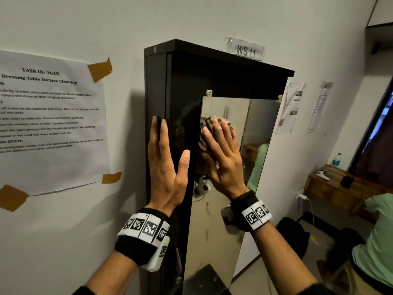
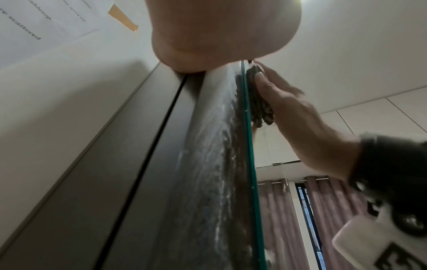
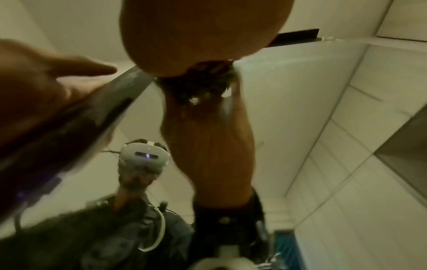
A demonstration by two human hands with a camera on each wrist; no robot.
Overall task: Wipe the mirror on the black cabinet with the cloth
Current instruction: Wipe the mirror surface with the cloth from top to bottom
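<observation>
The right hand (image 1: 221, 154) is pressing the mottled cloth (image 1: 209, 124) with straight fingers against the upper left part of the mirror (image 1: 255, 124). The left hand (image 1: 168, 165), fingers straight, is steadying the black cabinet (image 1: 180, 81). The cloth could be slipping off the mirror edge, leaving smears.

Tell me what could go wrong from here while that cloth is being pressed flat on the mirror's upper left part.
1. The mirror seems to be held by small clips; hard pressure from the right hand might strain them.
2. The cloth sits near the bare glass edge, so the fingers could slide onto it.
3. The left hand lies flat on the black cabinet, which might rock if pushed.
</observation>
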